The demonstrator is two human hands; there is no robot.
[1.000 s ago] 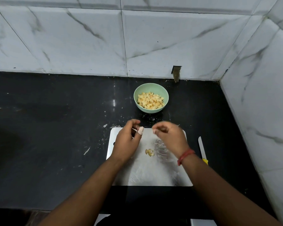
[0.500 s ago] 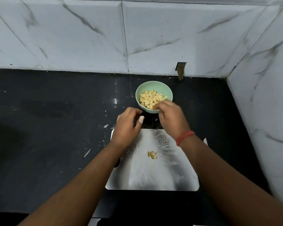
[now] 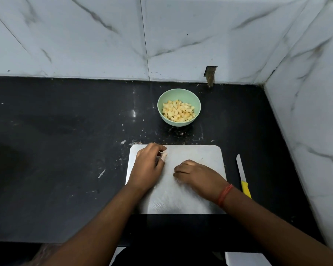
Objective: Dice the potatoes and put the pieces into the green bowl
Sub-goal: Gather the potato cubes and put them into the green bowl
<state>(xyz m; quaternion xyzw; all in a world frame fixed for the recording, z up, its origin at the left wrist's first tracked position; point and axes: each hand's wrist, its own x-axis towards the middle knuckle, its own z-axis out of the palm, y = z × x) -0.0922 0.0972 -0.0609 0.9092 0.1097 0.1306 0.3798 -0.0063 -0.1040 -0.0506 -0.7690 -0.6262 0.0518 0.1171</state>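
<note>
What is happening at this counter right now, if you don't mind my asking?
A person is clearing diced potato from a white rectangular cutting board on the black counter. The right hand is curled fingers-down on the board; whether it covers any pieces is hidden. The left hand rests beside it. The green bowl behind holds potato cubes. A yellow-handled knife lies untouched right of the board.

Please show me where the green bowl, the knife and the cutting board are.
green bowl [image 3: 197, 103]: head view, on its inner right wall.
knife [image 3: 241, 170]: head view, on the blade.
cutting board [image 3: 204, 154]: head view, on a bare part near its far right corner.
</note>
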